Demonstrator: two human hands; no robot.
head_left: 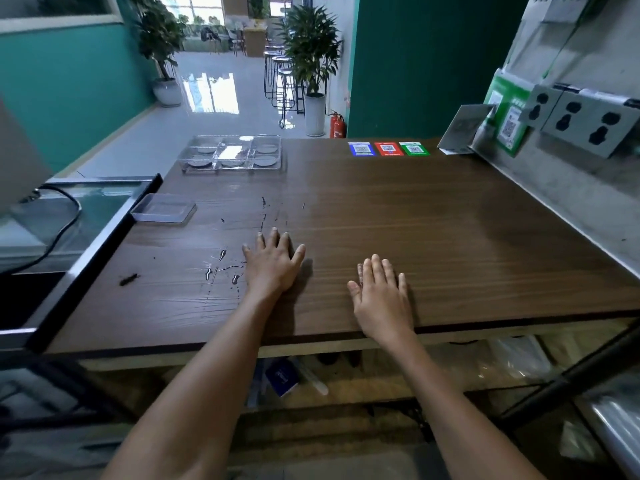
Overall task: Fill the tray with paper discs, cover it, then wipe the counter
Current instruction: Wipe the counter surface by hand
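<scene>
A clear plastic tray point(187, 165) with several compartments stands at the far left of the wooden counter point(433, 216). Grey paper discs point(266, 162) lie in its compartments. A clear flat lid point(163, 207) lies apart from the tray, at the counter's left edge. My left hand point(272, 263) rests flat on the counter with fingers spread, beside streaks and drops of liquid point(221, 265). My right hand point(382, 292) lies flat near the front edge, holding nothing.
Three QR code stickers point(388, 148) sit at the counter's far edge, with a tilted card holder point(462, 131) to their right. A wall with power sockets point(585, 121) bounds the right side. A glass case point(79, 202) with a black cable adjoins the left.
</scene>
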